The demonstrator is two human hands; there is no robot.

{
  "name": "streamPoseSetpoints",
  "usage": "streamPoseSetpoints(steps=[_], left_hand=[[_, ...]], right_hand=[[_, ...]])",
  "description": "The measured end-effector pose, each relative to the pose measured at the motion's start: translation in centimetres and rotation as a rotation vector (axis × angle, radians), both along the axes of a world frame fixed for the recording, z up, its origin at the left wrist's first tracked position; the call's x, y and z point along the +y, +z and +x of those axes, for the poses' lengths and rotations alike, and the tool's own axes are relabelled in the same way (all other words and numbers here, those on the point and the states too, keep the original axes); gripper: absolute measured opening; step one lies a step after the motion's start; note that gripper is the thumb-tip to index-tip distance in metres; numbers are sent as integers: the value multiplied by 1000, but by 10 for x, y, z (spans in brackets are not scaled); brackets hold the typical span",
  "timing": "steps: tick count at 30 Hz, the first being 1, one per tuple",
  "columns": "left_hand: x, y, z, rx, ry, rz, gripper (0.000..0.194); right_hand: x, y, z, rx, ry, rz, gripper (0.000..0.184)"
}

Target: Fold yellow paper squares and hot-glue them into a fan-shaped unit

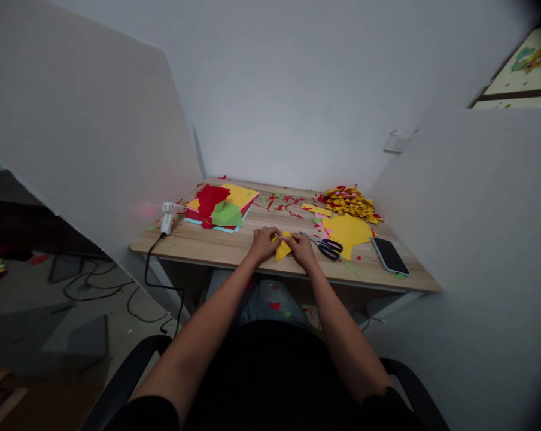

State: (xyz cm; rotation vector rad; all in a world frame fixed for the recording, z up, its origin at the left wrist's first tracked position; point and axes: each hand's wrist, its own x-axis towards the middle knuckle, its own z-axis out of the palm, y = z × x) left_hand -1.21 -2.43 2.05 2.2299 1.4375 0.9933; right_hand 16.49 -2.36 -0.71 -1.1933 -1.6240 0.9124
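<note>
A small yellow paper piece (283,249) lies at the front middle of the wooden table (216,244). My left hand (264,242) pinches its left side and my right hand (302,247) pinches its right side, fingers pressed on the folds. Just right of my right hand lie black-handled scissors (327,246). Beyond them sits a loose yellow sheet (347,229) and a heap of folded yellow and pink paper pieces (351,202).
A stack of coloured paper with red and green crumpled sheets (220,206) lies at the left. A white glue gun (167,218) with a black cord sits near the left edge. A dark phone (389,255) lies at the right. White partition boards flank the table.
</note>
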Motion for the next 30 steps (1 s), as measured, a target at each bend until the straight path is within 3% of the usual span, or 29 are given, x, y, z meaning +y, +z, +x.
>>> streamPoseSetpoints(steps=[11,21,30], left_hand=[[-5,3,-2,72,0,27,34],[0,-1,-2,93,20,12,35],[1,0,-2,92,20,8,34]], right_hand=[[-1,0,-1,34,96,0,33],[-1,-3,1,131,8,82,34],[0,-2,-1,64,-28,88,30]])
